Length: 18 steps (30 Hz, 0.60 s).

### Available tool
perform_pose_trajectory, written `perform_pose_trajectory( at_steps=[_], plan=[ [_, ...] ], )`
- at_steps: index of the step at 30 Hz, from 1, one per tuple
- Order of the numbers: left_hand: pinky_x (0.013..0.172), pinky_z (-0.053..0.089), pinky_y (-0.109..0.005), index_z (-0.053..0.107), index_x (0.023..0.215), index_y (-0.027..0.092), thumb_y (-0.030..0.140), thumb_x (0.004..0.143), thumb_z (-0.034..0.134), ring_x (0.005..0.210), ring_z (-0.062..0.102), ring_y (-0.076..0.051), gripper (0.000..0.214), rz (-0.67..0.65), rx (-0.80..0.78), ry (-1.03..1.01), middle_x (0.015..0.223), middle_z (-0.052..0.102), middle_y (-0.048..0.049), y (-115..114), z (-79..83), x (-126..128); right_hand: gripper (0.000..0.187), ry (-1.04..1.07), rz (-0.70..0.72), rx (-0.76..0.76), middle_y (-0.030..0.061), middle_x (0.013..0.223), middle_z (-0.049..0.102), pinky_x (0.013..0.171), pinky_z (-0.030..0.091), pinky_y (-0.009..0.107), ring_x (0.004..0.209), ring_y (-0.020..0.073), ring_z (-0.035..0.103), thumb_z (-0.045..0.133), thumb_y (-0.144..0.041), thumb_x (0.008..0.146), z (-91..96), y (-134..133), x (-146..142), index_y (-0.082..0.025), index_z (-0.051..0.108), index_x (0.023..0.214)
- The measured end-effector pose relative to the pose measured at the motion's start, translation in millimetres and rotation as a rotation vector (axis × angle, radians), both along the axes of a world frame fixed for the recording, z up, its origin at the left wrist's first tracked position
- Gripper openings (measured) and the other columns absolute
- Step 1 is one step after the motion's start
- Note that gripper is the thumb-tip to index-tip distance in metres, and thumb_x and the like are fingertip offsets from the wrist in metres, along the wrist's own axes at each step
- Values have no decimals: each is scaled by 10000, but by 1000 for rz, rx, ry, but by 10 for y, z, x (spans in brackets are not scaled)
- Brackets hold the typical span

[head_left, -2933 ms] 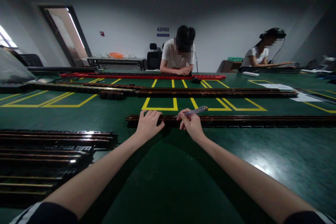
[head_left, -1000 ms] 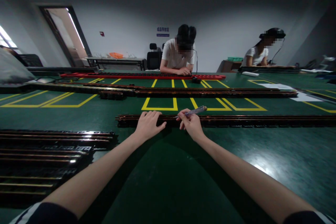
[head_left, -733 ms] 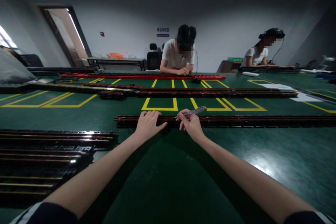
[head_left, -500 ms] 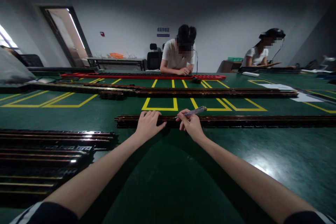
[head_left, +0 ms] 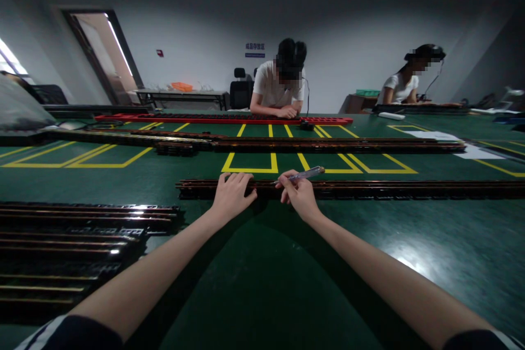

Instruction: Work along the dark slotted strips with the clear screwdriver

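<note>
A long dark rail [head_left: 385, 188] with copper-coloured strips lies crosswise on the green table in front of me. My left hand [head_left: 233, 197] grips it near its left end, fingers over the far edge and thumb on the near side. Pinched in my right hand [head_left: 298, 192] is a slim screwdriver [head_left: 305, 173] with a clear handle. Its thin shaft slants down to the left, and the tip is at the rail's top, between my two hands. Whether the tip touches a strip is too small to tell.
Several similar rails [head_left: 82, 213] lie at the left front. Farther back are another long rail bundle [head_left: 328, 145], a red rail [head_left: 328, 120] and paper sheets [head_left: 478, 151]. Yellow tape [head_left: 250, 170] marks the green tabletop. Two people [head_left: 276, 87] sit across the table.
The rail has slid slightly to the left. My left thumb has drawn in a little against it. The screwdriver stays in my right hand, almost unmoved.
</note>
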<state>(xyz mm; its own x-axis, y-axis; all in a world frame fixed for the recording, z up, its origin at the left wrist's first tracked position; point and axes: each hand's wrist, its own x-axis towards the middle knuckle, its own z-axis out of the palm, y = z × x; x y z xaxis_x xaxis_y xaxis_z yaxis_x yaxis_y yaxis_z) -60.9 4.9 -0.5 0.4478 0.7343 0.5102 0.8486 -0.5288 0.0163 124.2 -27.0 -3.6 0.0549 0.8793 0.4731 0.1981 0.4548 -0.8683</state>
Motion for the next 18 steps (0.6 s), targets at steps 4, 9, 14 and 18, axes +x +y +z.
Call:
perform_pose_trajectory(
  at_steps=[4, 9, 14, 18],
  plan=[
    [950, 341, -453, 594, 1079, 149, 297, 845, 458, 1020, 597, -250, 309, -9, 12, -11, 1082, 673, -105, -8, 2, -10, 286, 4, 0, -23, 13, 685, 639, 345, 388, 182, 392, 82, 539, 551, -460, 830, 13, 2, -4, -180, 543, 770],
    [960, 337, -455, 601, 1085, 153, 242, 839, 437, 1032, 593, -249, 309, -23, 20, -6, 1087, 673, -102, -12, -1, -3, 270, -20, -9, -32, 29, 693, 651, 363, 398, 191, 400, 86, 541, 559, -436, 829, 36, -13, -6, -171, 555, 772],
    [970, 335, -453, 603, 1096, 151, 187, 840, 408, 1037, 588, -239, 324, -35, 22, -2, 1106, 667, -93, -6, -11, -11, 288, -29, -4, -31, 36, 700, 655, 365, 410, 199, 410, 91, 546, 559, -453, 824, 46, -27, -8, -170, 561, 768],
    [986, 329, -453, 596, 1122, 151, 155, 841, 390, 1054, 583, -234, 348, -37, 7, 2, 1127, 660, -94, 4, -16, -28, 307, -34, -3, -32, 37, 708, 661, 365, 420, 207, 417, 98, 549, 560, -481, 817, 35, -17, -8, -177, 565, 772]
  ],
)
